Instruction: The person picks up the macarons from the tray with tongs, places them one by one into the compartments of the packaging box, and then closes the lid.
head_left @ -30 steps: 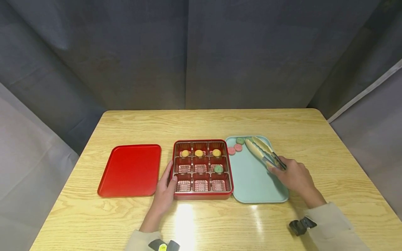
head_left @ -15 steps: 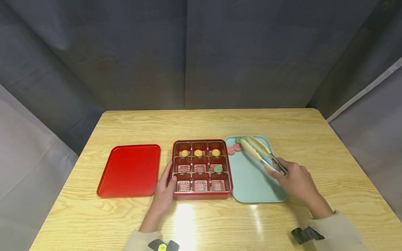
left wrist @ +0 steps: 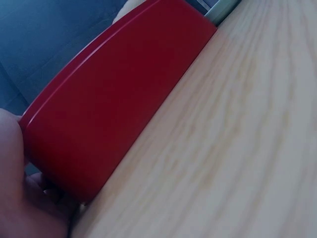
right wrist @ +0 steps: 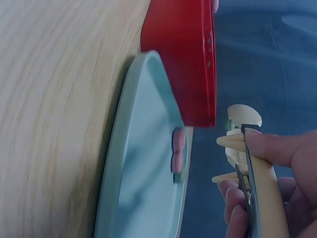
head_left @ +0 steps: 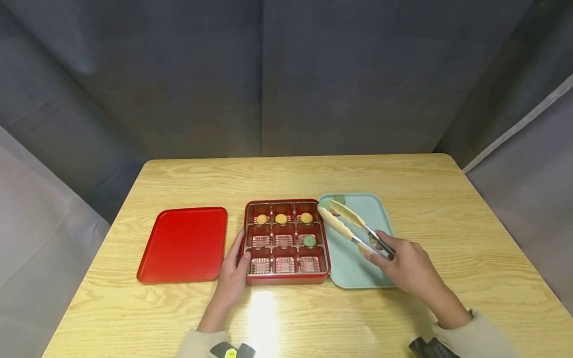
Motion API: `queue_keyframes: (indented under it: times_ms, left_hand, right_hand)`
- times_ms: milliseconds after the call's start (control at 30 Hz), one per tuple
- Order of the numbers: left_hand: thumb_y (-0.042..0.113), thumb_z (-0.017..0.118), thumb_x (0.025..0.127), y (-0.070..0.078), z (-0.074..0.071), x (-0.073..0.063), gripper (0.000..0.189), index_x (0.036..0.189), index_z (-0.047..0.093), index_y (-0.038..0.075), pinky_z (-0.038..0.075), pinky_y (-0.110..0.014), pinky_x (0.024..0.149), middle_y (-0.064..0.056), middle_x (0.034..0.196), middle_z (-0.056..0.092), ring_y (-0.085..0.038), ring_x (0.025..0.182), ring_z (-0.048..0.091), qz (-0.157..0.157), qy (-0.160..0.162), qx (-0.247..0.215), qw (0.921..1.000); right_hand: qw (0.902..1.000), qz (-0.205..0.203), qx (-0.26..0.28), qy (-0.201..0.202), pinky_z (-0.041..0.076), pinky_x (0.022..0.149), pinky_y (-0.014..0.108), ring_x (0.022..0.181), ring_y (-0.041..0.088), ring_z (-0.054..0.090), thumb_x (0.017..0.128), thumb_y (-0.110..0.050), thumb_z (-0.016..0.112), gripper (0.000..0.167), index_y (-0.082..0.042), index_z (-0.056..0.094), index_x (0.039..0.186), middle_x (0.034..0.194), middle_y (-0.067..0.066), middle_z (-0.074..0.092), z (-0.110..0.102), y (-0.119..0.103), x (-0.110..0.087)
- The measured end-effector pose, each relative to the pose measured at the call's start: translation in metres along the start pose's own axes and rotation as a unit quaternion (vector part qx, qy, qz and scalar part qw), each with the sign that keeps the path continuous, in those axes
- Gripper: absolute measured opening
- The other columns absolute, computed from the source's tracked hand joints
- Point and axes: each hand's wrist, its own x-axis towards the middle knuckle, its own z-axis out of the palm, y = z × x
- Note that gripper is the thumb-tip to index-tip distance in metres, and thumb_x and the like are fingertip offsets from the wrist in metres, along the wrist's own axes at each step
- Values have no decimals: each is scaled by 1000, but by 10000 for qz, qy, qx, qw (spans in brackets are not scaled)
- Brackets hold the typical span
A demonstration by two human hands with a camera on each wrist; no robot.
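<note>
My left hand (head_left: 232, 276) grips the front left of a red divided box (head_left: 286, 279), its thumb at the rim and fingers along the outer wall. Three yellow round cookies (head_left: 281, 219) lie in the back row of compartments; a green one sits in the middle row, right column. My right hand (head_left: 405, 263) holds tongs (head_left: 351, 231) by the handles. Between the tong tips is another green round cookie (right wrist: 229, 124), raised near the box's back right corner. Below, on the pale blue tray (head_left: 358, 271), lie two pink cookies (right wrist: 177, 161) and a green one (head_left: 339, 199).
A flat red tray (head_left: 183, 246) lies left of the box on the wooden table (head_left: 179, 318). The pale blue tray sits right against the box's right side. Dark curtains (head_left: 197, 79) hang behind the table.
My right hand has lifted the tongs and carried them left, with the green cookie, from the blue tray's back toward the box. The left hand stays on the box.
</note>
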Motion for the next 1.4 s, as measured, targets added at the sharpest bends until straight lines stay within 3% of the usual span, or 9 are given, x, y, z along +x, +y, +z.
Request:
queue_keyframes:
  times_ms: [300,567,833,1033,1100,1400]
  left_hand:
    - [14,38,101,1,-1,0,57,152,16,23,17,-49,115,-3,157,20,-26,143,17,49,-49,-116,9999]
    - [15,39,101,2,0,0,56,152,18,24,17,-50,115,-1,156,22,-25,143,17,47,-34,-74,10000]
    - [16,39,101,3,0,-1,56,152,18,25,18,-51,114,-2,156,21,-26,143,17,2,0,-25,10000]
    - [15,39,101,1,-1,0,56,152,18,24,17,-52,114,-3,156,20,-27,143,16,32,5,-29,10000]
    - [16,39,101,1,-1,-1,56,152,18,25,17,-52,114,-2,156,21,-27,143,16,38,0,-33,10000]
    - [16,39,101,2,-1,-1,57,152,16,25,16,-53,114,-2,157,18,-27,144,14,-40,-31,-62,10000]
  right_hand:
    - [9992,-391,41,-60,33,41,21,45,3,32,80,-31,74,62,3,55,129,57,-4,39,8,-20,-8]
    - [9981,-520,88,-320,31,43,20,52,4,31,80,-31,74,60,-2,57,129,72,-2,55,16,-33,-11]
    - [9963,-548,93,-651,29,41,19,48,3,32,81,-28,74,58,-3,56,130,62,-5,44,23,-43,-10]
    - [9966,-552,-15,-612,28,42,19,51,4,31,79,-28,75,59,-2,57,129,66,-5,50,26,-43,-9]
    - [9970,-554,-6,-548,29,41,19,50,3,31,79,-29,75,60,-2,57,129,61,-6,44,24,-41,-9]
    - [9988,-465,-39,-127,32,39,21,45,4,34,81,-30,73,62,1,53,131,55,-4,42,6,-21,-2]
